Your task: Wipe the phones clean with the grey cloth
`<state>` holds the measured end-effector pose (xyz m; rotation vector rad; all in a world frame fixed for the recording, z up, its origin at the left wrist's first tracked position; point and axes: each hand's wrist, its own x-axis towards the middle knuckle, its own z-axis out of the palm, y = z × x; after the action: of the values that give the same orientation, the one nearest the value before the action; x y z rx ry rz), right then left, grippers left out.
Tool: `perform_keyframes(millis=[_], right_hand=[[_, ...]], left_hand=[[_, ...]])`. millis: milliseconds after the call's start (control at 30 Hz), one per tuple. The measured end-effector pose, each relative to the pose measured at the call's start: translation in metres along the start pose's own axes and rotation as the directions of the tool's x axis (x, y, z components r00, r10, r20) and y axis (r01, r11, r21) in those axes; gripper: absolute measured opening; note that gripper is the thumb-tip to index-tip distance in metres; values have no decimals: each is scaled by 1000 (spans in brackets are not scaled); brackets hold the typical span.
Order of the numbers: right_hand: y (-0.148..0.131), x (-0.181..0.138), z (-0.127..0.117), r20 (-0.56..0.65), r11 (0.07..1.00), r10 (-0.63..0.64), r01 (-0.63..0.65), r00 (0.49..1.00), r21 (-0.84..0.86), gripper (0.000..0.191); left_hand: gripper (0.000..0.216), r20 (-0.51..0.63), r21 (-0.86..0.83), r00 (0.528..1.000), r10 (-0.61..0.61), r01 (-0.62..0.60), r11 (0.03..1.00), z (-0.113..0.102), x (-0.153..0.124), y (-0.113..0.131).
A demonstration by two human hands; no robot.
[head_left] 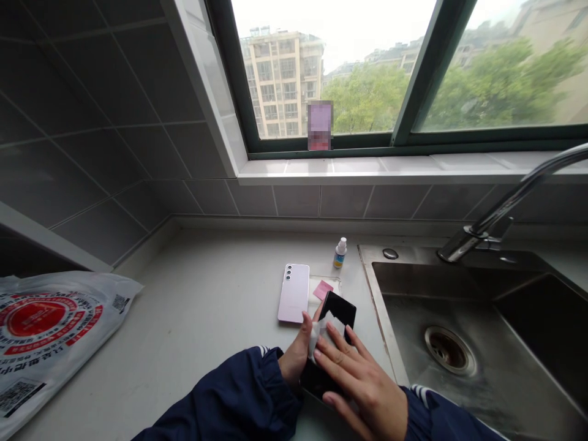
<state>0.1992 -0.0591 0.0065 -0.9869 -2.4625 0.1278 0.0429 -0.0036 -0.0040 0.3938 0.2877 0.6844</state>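
L hand grips black phone by its edge; R hand fingers flat, pressing white wipe on it. Sink rim just R of fingertips; counter open to L. Bag print unreadable.

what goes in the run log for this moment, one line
left hand: grips black phone | right hand: presses white wipe on it | nearby: lilac phone, dropper bottle, sink

Dark grey tiled walls fill the upper left of the frame. A green-framed window across the top lets in pale daylight, with apartment blocks and trees outside. Below lie a white sill, a light countertop and, at right, a steel sink with a tap.
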Motion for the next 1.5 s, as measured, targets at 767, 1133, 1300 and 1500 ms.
perform_keyframes(millis=[767,1133,1300,1500], right_hand=[[-10,2,8,-50,978,-156,147,987,-149,48],[31,-7,-3,-165,950,220,-250,961,-189,62],[35,-8,-1,-204,937,263,-300,943,-180,62],[36,-9,0,-229,932,274,-316,934,-175,58]], left_hand=[[88,-28,-128,998,-50,46,991,-5,-3,6],[72,170,127,964,-203,183,975,-4,-6,5],[76,205,124,963,-174,151,981,-5,-3,3],[70,174,68,972,-158,149,987,-8,-3,2]])
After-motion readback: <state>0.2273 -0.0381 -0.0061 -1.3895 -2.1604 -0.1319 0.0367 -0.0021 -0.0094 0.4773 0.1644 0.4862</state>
